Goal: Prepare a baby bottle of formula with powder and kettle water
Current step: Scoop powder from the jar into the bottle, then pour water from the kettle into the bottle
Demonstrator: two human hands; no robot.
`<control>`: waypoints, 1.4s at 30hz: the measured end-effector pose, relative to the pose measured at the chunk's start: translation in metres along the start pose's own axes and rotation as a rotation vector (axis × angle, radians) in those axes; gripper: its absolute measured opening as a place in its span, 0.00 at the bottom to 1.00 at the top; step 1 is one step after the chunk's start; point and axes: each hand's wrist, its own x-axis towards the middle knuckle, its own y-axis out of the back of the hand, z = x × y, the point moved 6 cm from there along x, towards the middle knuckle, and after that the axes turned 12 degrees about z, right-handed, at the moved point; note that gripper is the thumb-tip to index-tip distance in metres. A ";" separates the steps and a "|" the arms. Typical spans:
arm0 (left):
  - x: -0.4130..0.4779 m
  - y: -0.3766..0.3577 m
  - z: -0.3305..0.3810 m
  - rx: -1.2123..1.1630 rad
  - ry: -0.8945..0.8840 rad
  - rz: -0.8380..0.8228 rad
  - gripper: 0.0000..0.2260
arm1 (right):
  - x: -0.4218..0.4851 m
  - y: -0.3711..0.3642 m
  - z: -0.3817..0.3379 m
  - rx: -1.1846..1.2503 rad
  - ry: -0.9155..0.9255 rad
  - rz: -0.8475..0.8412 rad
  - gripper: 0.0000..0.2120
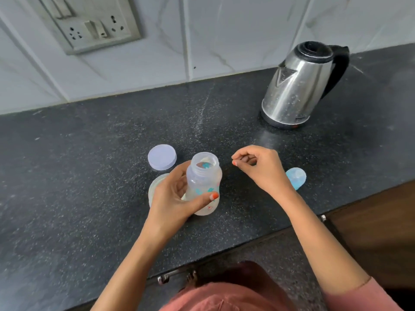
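Near the middle of the frame, a clear plastic baby bottle with teal and red prints point(203, 182) stands upright and uncapped on the speckled black stone counter point(89, 164), with pale powder visible inside near its neck. The left hand point(177, 198) wraps around the bottle's lower body, the thumb with an orange-painted nail pressed across the front and the fingers curled behind. Partly hidden behind that hand, to the left of the bottle, sits a round translucent container of pale powder point(157, 187), and its round lilac plastic lid point(162, 157) lies flat on the counter just above it, apart from the bottle. The right hand point(258, 167) hovers to the right of the bottle mouth, fingers curled in loosely with fingertips drawn toward the thumb; whether it pinches anything cannot be told. Just past that wrist, lower right, a light blue plastic bottle cap point(297, 177) rests on the counter. In the upper right stands a stainless steel electric kettle with a black lid and handle point(298, 86), well apart from the bottle. A grey switch-and-socket plate point(94, 25) is fixed on the white tiled wall at upper left.
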 end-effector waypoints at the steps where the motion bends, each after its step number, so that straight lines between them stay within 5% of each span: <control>1: 0.004 -0.006 -0.001 0.005 -0.007 -0.013 0.25 | 0.001 0.006 0.004 0.007 -0.015 0.029 0.06; 29: 0.127 -0.177 -0.034 0.090 0.000 0.333 0.26 | 0.217 0.216 0.191 0.503 -0.224 0.552 0.14; 37: 0.155 -0.201 -0.037 0.063 0.027 0.356 0.26 | 0.280 0.211 0.234 0.436 -0.164 0.215 0.18; 42: 0.169 -0.207 -0.039 0.073 0.031 0.360 0.25 | 0.297 0.207 0.239 0.617 -0.142 0.001 0.19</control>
